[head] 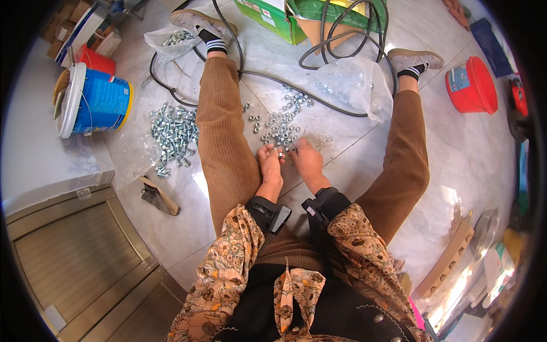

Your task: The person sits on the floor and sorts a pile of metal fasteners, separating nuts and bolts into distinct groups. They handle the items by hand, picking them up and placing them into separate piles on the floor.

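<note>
My left hand (pixel 271 164) holds a metal hex nut (pixel 280 155) at its fingertips. Close by on the right, my right hand (pixel 308 163) has its fingertips at the near edge of a spread of nuts (pixel 283 122) on the tiled floor; whether it grips one cannot be told. A heap of flanged bolts (pixel 173 134) lies left of my left leg. Beyond the nuts, a clear plastic bag (pixel 365 87) lies with more nuts inside. Another open plastic bag (pixel 164 53) near my left foot contains bolts.
A black hose (pixel 282 80) loops across the floor beyond the nuts. A blue bucket (pixel 100 100) stands left, a red bucket (pixel 474 85) right. Green cardboard boxes (pixel 273 19) are ahead. A wood-handled tool (pixel 160 196) lies near a cabinet door (pixel 77 252).
</note>
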`<state>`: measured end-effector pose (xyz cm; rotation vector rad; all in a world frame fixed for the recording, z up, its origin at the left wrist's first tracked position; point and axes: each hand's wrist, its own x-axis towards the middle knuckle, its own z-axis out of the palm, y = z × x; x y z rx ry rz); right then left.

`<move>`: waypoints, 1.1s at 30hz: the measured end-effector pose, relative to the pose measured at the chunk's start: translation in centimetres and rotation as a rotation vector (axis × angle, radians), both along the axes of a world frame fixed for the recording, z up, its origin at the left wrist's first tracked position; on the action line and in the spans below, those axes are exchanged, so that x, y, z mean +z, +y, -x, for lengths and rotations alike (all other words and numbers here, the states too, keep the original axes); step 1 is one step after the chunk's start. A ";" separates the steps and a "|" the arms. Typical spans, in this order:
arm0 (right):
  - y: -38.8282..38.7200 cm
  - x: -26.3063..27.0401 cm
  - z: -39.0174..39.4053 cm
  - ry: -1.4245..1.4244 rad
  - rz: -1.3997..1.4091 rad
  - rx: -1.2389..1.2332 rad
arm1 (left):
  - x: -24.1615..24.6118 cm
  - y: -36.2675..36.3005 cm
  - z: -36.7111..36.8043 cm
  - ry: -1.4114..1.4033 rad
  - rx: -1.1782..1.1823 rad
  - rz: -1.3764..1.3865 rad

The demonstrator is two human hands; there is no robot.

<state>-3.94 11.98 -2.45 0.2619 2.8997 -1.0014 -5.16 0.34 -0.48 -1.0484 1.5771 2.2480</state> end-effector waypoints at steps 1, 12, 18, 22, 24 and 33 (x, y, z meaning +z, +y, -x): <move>-0.1 -0.3 0.1 -0.002 -0.007 0.017 | 0.1 0.0 0.0 -0.006 0.024 -0.032; 4.2 2.4 -0.6 -0.433 1.436 -0.560 | -1.9 1.3 -0.5 0.200 -0.396 0.975; 2.1 2.0 -1.9 -0.103 0.329 -0.043 | -3.5 1.1 -1.0 0.183 -0.438 1.026; 0.7 1.4 -2.0 0.019 0.191 0.059 | -4.6 0.3 -0.8 0.024 -0.253 0.704; 0.9 1.2 -1.8 0.056 0.212 0.073 | -4.7 -0.2 -0.4 -0.006 -0.108 0.481; 4.9 0.7 -0.2 -0.148 0.700 -0.347 | -0.5 -0.6 0.1 -0.102 -0.123 0.241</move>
